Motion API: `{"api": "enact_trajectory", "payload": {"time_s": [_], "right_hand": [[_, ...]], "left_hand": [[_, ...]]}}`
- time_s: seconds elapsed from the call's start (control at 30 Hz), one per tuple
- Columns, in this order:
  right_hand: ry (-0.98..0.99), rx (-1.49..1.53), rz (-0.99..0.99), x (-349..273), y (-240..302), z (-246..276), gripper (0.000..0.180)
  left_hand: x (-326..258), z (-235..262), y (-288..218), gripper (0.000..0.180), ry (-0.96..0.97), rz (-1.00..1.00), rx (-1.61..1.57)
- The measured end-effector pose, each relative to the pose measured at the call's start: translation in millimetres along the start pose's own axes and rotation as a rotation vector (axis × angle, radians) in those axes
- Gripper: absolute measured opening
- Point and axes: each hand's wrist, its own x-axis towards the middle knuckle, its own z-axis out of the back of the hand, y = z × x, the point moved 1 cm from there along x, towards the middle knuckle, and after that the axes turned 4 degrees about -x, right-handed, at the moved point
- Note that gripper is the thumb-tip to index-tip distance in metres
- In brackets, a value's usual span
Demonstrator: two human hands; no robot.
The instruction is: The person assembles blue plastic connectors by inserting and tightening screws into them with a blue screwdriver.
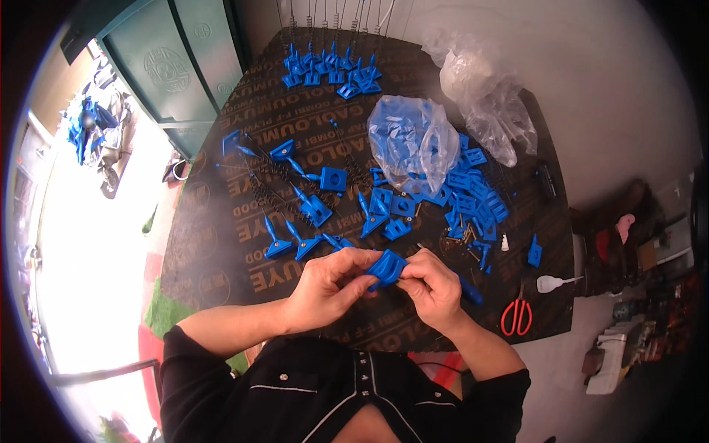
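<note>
Close to the table's near edge, both my hands meet at a blue plastic piece (386,267) with a square, block-like shape. My left hand (325,286) pinches it from the left between thumb and fingers. From the other side, the curled fingers of my right hand (434,286) grip its right end; whether they hold a small part too is hidden. A rounded blue handle (470,291) shows just past my right hand, and I cannot tell if it is held. Left of centre lie several blue pieces with springs (301,242), their thin coils stretching away over the table.
A dark printed table (214,244) carries a heap of loose blue parts (473,192) with small screws, beside a clear plastic bag (413,144) of blue pieces. More sprung pieces (336,70) line the far edge. Red-handled scissors (517,317) and a white nozzle-like piece (555,283) lie right.
</note>
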Motion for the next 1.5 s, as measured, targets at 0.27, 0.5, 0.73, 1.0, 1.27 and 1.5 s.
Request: {"api": "enact_trajectory", "payload": {"time_s": [0.27, 0.5, 0.73, 1.0, 1.27, 1.5], "right_hand": [[0.043, 0.13, -0.378, -12.4, 0.1, -2.5, 0.009], [0.049, 0.458, -0.599, -12.6, 0.3, -7.1, 0.006], [0.005, 0.624, -0.565, -14.5, -2.3, -9.4, 0.017], [0.0, 0.475, -0.501, -16.6, -2.2, -7.6, 0.028], [0.012, 0.156, -0.291, -4.7, 5.2, 0.8, 0.035], [0.185, 0.192, -0.244, -1.3, 6.2, 3.0, 0.038]], "left_hand": [[-0.8, 0.5, 0.5, 0.03, 0.005, -0.133, 0.257], [0.8, -0.4, -4.7, 0.033, -0.026, -0.305, 0.532], [-1.8, -2.8, 9.0, 0.031, -0.085, 0.001, 0.173], [4.4, -0.2, 1.4, 0.026, -0.053, 0.167, -0.235], [7.8, 10.4, -2.7, 0.025, 0.078, 0.313, -0.133], [10.3, 8.5, -5.9, 0.021, 0.093, 0.368, -0.15]]}}
